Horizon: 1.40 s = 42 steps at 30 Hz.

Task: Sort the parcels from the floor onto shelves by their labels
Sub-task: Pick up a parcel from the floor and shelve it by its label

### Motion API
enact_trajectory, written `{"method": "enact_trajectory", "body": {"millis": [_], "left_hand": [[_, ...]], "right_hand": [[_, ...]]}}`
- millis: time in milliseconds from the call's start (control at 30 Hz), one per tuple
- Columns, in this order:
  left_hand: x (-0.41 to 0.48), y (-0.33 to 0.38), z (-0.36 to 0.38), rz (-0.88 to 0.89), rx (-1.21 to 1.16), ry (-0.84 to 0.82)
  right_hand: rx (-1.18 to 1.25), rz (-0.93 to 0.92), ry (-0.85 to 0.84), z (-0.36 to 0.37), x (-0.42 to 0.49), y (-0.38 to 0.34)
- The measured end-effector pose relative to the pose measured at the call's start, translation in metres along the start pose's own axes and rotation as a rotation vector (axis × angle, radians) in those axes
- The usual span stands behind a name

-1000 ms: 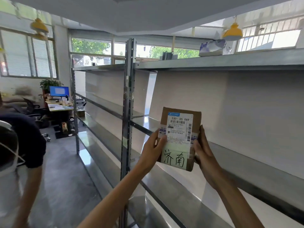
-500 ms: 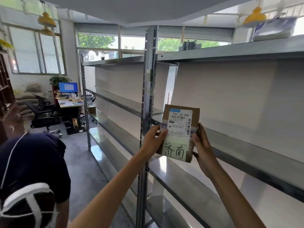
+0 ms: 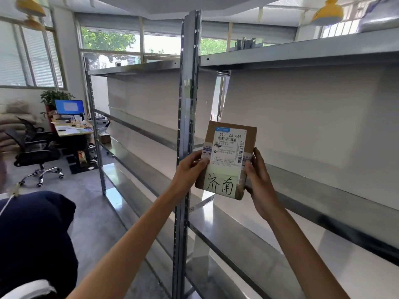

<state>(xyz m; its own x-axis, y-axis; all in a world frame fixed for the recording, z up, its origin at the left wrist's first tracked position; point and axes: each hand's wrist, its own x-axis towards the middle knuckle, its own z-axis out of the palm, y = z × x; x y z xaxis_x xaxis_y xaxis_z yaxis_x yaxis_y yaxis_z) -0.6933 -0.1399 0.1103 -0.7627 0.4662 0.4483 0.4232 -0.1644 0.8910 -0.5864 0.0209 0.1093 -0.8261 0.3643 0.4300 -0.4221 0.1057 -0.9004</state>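
Observation:
A small brown cardboard parcel (image 3: 228,160) is held upright in front of me, its white shipping label and a handwritten note facing the camera. My left hand (image 3: 189,171) grips its left edge and my right hand (image 3: 259,182) grips its right edge. The parcel hovers in front of a metal shelf unit (image 3: 323,182), just right of the upright post (image 3: 187,104) and above the middle shelf level. The shelves near it carry nothing.
Another person in a dark shirt (image 3: 36,240) bends low at my lower left. A desk with a monitor (image 3: 69,107) and an office chair (image 3: 32,152) stand at the far left. A wrapped bundle (image 3: 380,16) lies on the top shelf at right.
The view has shifted so the shelf post is now closer to centre. The parcel stays in both hands, held slightly nearer the post. The person at left has bent lower.

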Motion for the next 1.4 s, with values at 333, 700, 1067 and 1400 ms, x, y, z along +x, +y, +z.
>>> {"method": "enact_trajectory", "body": {"millis": [333, 700, 1067, 1400], "left_hand": [[0.067, -0.016, 0.014, -0.005, -0.064, -0.009], [0.107, -0.034, 0.018, -0.013, -0.081, -0.005], [0.165, -0.060, 0.021, 0.016, -0.093, -0.110], [0.242, -0.078, -0.028, 0.052, -0.118, -0.266]], "right_hand": [[-0.012, 0.000, 0.035, -0.028, 0.064, 0.024], [-0.030, -0.017, 0.058, -0.036, 0.106, 0.043], [-0.044, -0.045, 0.233, -0.039, 0.142, 0.059], [-0.114, -0.035, 0.384, 0.004, 0.197, 0.068]]}}
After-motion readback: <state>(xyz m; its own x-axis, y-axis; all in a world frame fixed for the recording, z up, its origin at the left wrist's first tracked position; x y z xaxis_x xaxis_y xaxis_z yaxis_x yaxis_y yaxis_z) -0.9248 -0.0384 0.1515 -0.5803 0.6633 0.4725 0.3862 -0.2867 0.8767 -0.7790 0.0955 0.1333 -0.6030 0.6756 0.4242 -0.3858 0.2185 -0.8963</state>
